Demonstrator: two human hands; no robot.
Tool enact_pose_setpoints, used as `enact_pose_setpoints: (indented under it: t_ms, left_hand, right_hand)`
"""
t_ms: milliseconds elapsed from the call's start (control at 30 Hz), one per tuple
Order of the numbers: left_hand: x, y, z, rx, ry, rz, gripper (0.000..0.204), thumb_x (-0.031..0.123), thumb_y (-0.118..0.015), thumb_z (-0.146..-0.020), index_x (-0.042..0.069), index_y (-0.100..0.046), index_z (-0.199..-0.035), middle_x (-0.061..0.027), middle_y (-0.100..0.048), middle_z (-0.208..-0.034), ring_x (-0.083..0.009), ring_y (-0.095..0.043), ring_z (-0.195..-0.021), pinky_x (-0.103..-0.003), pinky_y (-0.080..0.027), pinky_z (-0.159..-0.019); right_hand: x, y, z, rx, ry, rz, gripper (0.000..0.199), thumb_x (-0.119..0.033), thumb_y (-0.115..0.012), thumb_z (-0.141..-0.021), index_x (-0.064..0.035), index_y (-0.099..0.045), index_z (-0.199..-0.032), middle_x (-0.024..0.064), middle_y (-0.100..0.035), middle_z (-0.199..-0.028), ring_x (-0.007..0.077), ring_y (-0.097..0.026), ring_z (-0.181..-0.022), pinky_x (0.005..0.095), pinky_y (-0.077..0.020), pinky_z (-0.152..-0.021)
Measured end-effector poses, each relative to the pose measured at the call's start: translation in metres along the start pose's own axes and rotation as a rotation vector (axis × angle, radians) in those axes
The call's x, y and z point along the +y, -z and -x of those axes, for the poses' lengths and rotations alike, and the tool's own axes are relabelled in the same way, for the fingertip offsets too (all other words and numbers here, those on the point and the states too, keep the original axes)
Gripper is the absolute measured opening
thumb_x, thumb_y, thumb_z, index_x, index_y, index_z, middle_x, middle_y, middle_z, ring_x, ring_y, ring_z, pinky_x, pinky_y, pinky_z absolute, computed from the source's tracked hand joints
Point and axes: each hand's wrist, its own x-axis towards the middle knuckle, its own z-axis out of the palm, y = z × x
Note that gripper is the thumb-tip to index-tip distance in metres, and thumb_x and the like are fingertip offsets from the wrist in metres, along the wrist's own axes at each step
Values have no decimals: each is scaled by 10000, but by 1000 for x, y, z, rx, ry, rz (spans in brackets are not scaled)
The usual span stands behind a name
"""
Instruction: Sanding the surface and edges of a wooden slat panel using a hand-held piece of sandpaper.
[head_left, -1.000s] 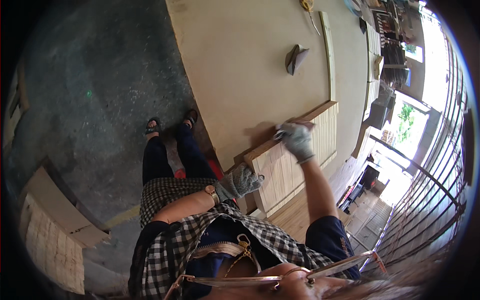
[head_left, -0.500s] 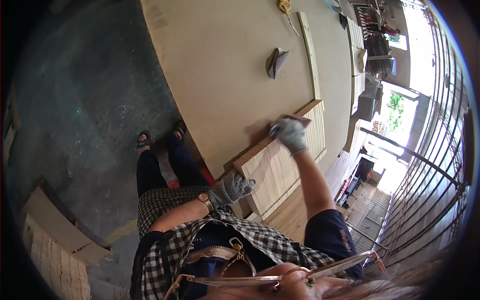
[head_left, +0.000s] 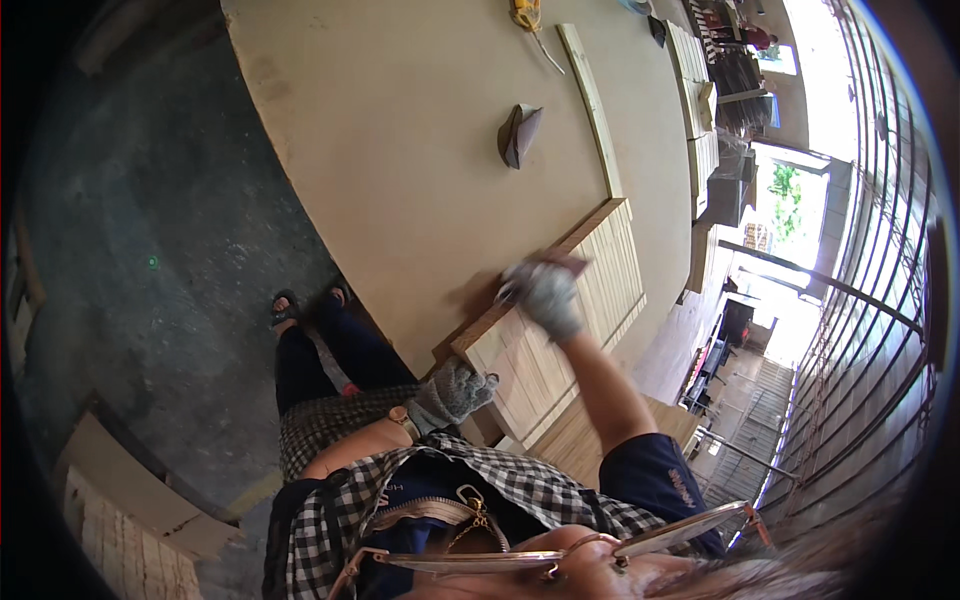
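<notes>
A pale wooden panel (head_left: 607, 262) of narrow strips lies at a slant on the large board-topped table (head_left: 400, 190). My right hand (head_left: 552, 302), in a light grey glove, presses a reddish-brown piece of sandpaper (head_left: 570, 262) on the panel's left long edge. Motion blurs its fingertips. At the panel's near end, my left hand (head_left: 452, 395) in a darker grey glove has its fingers curled round the corner. A second folded piece of sandpaper (head_left: 520, 137) rests on the table, farther away.
Beyond the panel lies a long thin wood strip (head_left: 592, 110), with a yellow tool (head_left: 527, 14) near the far edge. Stacked pale boards (head_left: 693, 100) stand at the far right. Dark concrete floor (head_left: 170, 190) stretches left of the table. More boards (head_left: 130, 540) are at lower left.
My right hand has slid with the sandpaper along the panel's edge toward its near end. My left hand stays at the near corner. The whole view has shifted slightly.
</notes>
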Motion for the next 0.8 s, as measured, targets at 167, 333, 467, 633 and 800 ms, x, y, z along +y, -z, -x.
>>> enact_pose_setpoints:
  t_ms: [167,333,467,633,800]
  left_hand:
    - [-1,-4,4,51,13,167,267,188,-549,-747,90,-583,-992,-65,-527,-793,-211,-541,-743,-365,-442,-627]
    - [13,5,31,-135,68,19,360,184,-552,-753,81,-538,-1098,-97,-546,-922,-267,-550,-859,-426,-457,-753]
    - [9,1,26,-68,108,204,339,190,-564,-763,87,-541,-1085,-106,-542,-942,-284,-542,-882,-437,-455,-750]
    - [-6,12,23,-15,229,474,305,201,-585,-779,98,-547,-1063,-121,-535,-977,-312,-527,-921,-456,-453,-743]
    - [-29,66,-9,-466,-131,279,365,153,-597,-776,18,-522,-1107,-153,-514,-963,-316,-513,-900,-428,-443,-788]
  right_hand:
    - [79,-116,41,-616,-760,-804,111,-202,-626,-725,-134,-684,-791,80,-652,-736,246,-614,-615,363,-489,-566]
    - [7,33,-48,-910,-570,-1110,171,-234,-660,-704,-137,-663,-844,50,-633,-717,234,-595,-587,376,-470,-541]
    - [-27,155,-85,-616,-505,-1597,221,-212,-628,-647,-89,-625,-830,116,-594,-733,291,-598,-673,396,-465,-611]
    - [1,169,-71,-35,-1057,-1647,229,-42,-600,-640,-64,-625,-866,103,-626,-785,281,-620,-794,360,-485,-699]
    - [42,86,-5,246,-1376,-1318,311,124,-525,-708,-39,-592,-964,103,-612,-811,239,-606,-759,343,-486,-660]
